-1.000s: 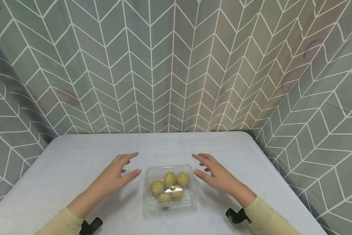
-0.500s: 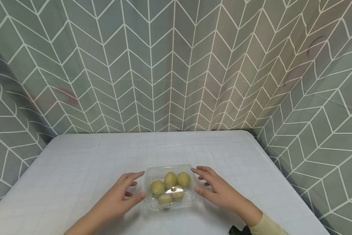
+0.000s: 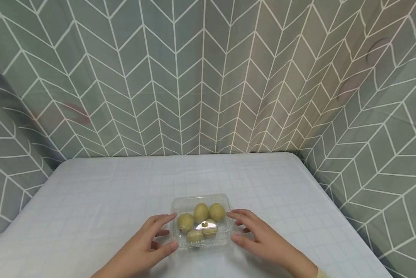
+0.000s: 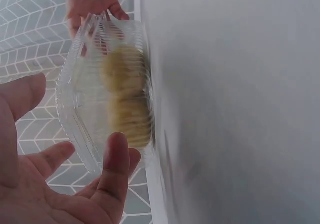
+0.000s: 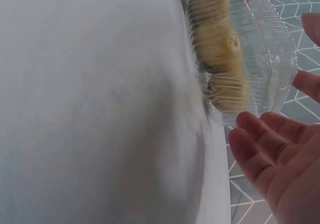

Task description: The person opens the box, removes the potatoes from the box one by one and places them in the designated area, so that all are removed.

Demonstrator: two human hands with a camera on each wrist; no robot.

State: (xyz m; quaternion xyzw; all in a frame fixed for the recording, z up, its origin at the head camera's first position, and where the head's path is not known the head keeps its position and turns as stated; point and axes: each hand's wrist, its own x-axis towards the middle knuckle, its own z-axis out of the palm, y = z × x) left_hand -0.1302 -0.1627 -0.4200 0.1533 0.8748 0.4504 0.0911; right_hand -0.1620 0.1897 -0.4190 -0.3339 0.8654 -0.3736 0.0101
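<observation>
Both hands have drawn toward the near side since the previous head frame, and the left hand (image 3: 142, 245) has also moved inward. Its fingers are spread and loosely bent, gripping nothing; the right hand (image 3: 261, 239) is likewise spread. Between them sits the clear plastic container (image 3: 185, 203), left fingertips at its left side, right fingertips at its right; whether any fingertip touches the plastic, one cannot tell. Its far rim reaches past both hands' fingertips. Inside show five yellow-green fruits (image 3: 201, 212), three behind two. Beyond, the white table (image 3: 124, 185) runs on to a far edge well apart from the container; its slanting right edge lies well apart from the right hand. Behind that hangs a grey, white-lined curtain (image 3: 194, 77).
</observation>
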